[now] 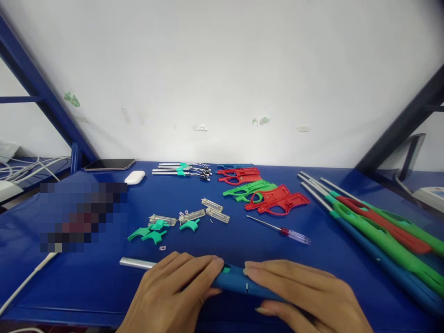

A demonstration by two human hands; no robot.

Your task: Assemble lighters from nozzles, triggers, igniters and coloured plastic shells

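Observation:
A blue long-necked gas lighter [236, 280] lies crosswise near the front edge of the table, its silver tube pointing left. My left hand [176, 289] is wrapped round its front part, where the tube meets the body. Round the rear of the handle, my right hand [305, 291] has its fingers on top and the thumb below. A bit of green trigger shows in the opening between my hands. Beyond them lie several green triggers [154, 237] and clear fuel tanks [192, 216]. A screwdriver [294, 235] with a clear and red handle rests behind my right hand.
Several whole lighters [381, 226] lie at the right. Red, green and blue casing halves [277, 200] and metal tubes with wires [173, 171] sit at the back. A phone [109, 164], a white earphone case [135, 177] and a white cable [26, 286] are at the left.

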